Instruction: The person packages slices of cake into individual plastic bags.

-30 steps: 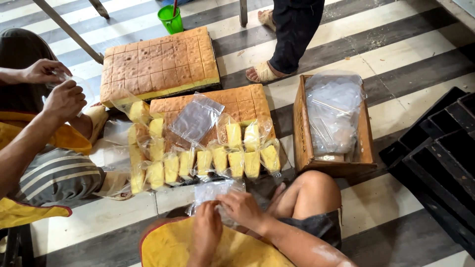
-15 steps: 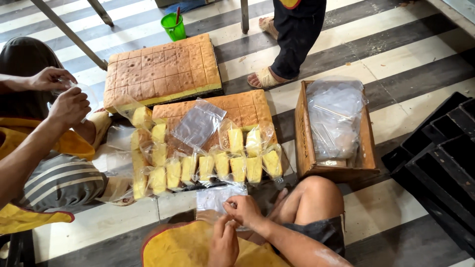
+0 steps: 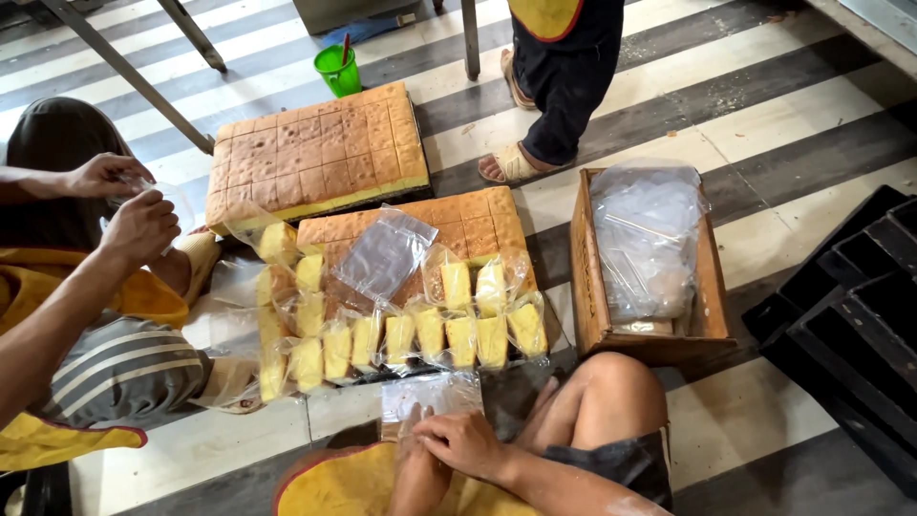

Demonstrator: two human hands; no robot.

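My left hand (image 3: 413, 470) and my right hand (image 3: 465, 443) meet at the bottom centre, over my yellow apron (image 3: 344, 487). Together they pinch the near edge of a clear plastic bag (image 3: 435, 394), which lies flat just in front of them. Beyond the bag stands a row of several bagged yellow cake slices (image 3: 430, 334). Behind the row lies a brown-topped slab cake (image 3: 458, 218) with a loose clear bag (image 3: 384, 252) on it. A second, larger scored slab cake (image 3: 315, 153) lies further back.
A wooden box (image 3: 585, 287) full of clear bags sits to the right, with black crates (image 3: 850, 315) beyond it. At the left a seated person's hands (image 3: 129, 205) work a bag. Another person's sandalled feet (image 3: 511, 164) stand behind. A green cup (image 3: 339, 69) is at the back.
My hands have drawn slightly nearer to me with the clear bag still between them. The standing person's feet have shifted a little.
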